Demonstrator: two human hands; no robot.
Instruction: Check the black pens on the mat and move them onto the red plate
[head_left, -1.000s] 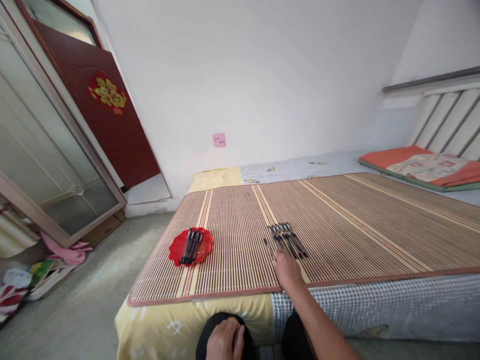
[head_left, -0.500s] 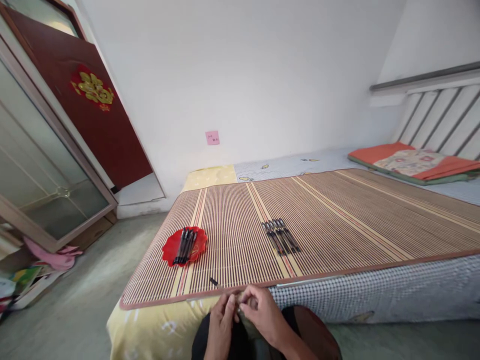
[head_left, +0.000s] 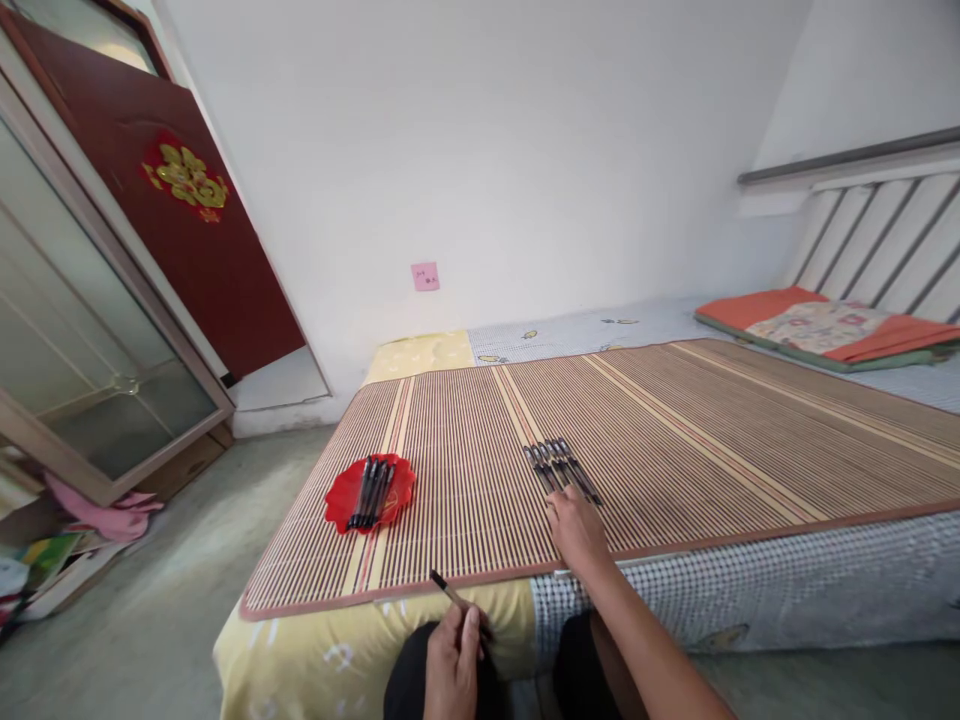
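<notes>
My left hand, low at the bed's front edge, is closed round a dark pen whose black end points up and left. My right hand reaches over the mat to a row of black pens lying side by side. Its bent fingers are at the near ends of the row, closed on a pen there; the fingertips partly hide those ends. On the left, a red scalloped plate carries several more dark pens and what looks like a thin rubber band.
A striped bamboo mat covers most of the bed, with a brown border along the front edge. Folded orange and green bedding lies at the far right. A pink note sticks to the wall. Floor shows at the left.
Both hands were together at the bed's edge. My right hand has moved forward and right to the row of pens. My left hand stays low, its pen now more visible.
</notes>
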